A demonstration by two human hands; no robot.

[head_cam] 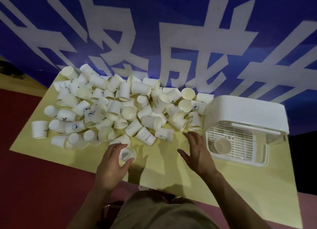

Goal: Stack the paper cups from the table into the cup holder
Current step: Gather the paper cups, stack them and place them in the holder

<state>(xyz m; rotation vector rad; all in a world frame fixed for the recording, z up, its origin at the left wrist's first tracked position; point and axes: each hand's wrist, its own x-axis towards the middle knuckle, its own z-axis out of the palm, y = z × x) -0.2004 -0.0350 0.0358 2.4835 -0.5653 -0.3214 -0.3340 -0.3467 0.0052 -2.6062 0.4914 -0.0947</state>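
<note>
The fingers [118, 147] of the left hand [111, 167] curl round a paper cup [127, 154], mouth up, thumb against its near rim, low in the frame's centre just in front of the heap. The right hand [197, 151] is spread flat with straight fingers and holds nothing; it hovers over bare table between the heap and the cup holder [240, 126].

Outward from the hands, the pile of loose cups [111, 108] fills the centre and left of the frame, lying on their sides, upended and jumbled against one another. The cup holder sits at the right of the frame, white, with a raised cover and a slatted tray; one cup in the holder [222, 145] stands at its near left corner. By that showing the task has barely begun: one cup placed, one in hand, nearly all left.

The yellow table [163, 168] has open room between the hands and along its near edge. Cups at the far left sit close to the table's edge and could be nudged off.
</note>
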